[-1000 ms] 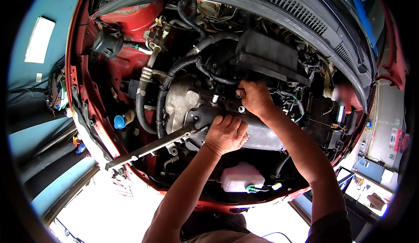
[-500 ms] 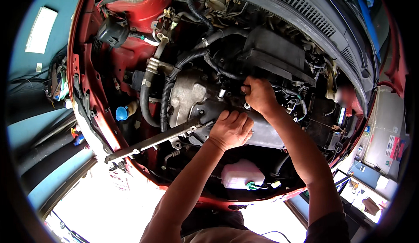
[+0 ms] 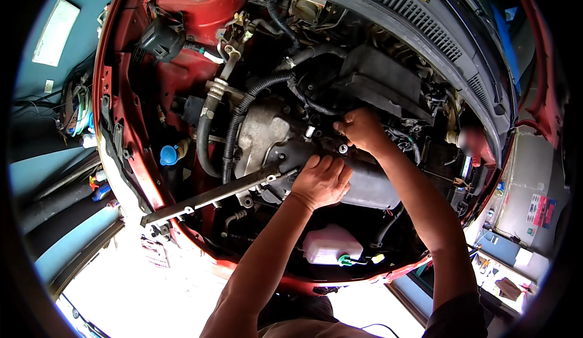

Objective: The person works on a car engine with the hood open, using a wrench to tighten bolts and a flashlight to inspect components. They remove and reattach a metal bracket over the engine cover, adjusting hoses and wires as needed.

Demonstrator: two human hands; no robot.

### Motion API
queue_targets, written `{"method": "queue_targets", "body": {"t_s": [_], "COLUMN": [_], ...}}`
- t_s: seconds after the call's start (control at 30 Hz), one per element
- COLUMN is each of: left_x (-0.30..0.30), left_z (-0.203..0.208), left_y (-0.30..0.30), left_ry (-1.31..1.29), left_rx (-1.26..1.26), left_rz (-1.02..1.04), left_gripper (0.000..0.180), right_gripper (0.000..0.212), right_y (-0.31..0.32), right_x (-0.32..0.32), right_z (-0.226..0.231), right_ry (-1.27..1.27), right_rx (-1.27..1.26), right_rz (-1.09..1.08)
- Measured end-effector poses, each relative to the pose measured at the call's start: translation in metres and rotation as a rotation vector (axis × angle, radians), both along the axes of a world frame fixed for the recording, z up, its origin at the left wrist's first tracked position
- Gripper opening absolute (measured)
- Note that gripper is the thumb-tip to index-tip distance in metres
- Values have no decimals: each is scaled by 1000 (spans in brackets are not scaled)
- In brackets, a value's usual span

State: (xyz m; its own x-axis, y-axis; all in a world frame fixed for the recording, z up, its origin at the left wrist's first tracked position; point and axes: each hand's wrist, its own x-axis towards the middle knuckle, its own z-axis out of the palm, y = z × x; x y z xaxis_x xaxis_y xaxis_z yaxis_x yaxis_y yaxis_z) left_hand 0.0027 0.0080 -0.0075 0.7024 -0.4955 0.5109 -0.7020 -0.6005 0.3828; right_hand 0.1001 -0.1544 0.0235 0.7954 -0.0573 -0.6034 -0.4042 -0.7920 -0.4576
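The engine fills the open red car's bay, with a dark engine cover (image 3: 370, 183) across its middle. My left hand (image 3: 322, 180) lies on this cover, its fingers bent together over the surface. Beyond it and to the right, my right hand (image 3: 362, 130) is closed in a pinch at the far side of the cover, just below a black hose. What its fingertips hold is too small and shaded to make out. A short silvery cylinder (image 3: 310, 131) stands upright left of the right hand. A pale ring-shaped fitting (image 3: 343, 148) shows between my hands.
A metal bar (image 3: 212, 199) slants from the engine to the left front edge. Near the front sits a pinkish-white reservoir (image 3: 333, 245) with a green cap. A ribbed black hose (image 3: 240, 116) curves on the left, near a blue cap (image 3: 169, 154). A black box (image 3: 382, 74) lies behind.
My right hand has turned slightly at the same spot, its fingers still pinched. My left hand stays on the engine cover. The whole view has shifted a little.
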Motion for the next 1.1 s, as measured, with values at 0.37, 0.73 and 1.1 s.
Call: {"method": "queue_targets", "body": {"t_s": [0.37,0.73,1.1], "left_x": [-1,4,5], "left_z": [1,3,1], "left_y": [-1,4,1], "left_ry": [61,112,118], "left_rx": [-4,-35,-43], "left_rz": [-35,-34,-44], "left_gripper": [20,20,19], "right_gripper": [39,34,24], "right_y": [12,19,-5], "right_x": [22,34,18], "right_z": [8,14,6], "right_ry": [55,397,15], "right_rx": [-424,-275,-320], "right_rz": [426,100,724]}}
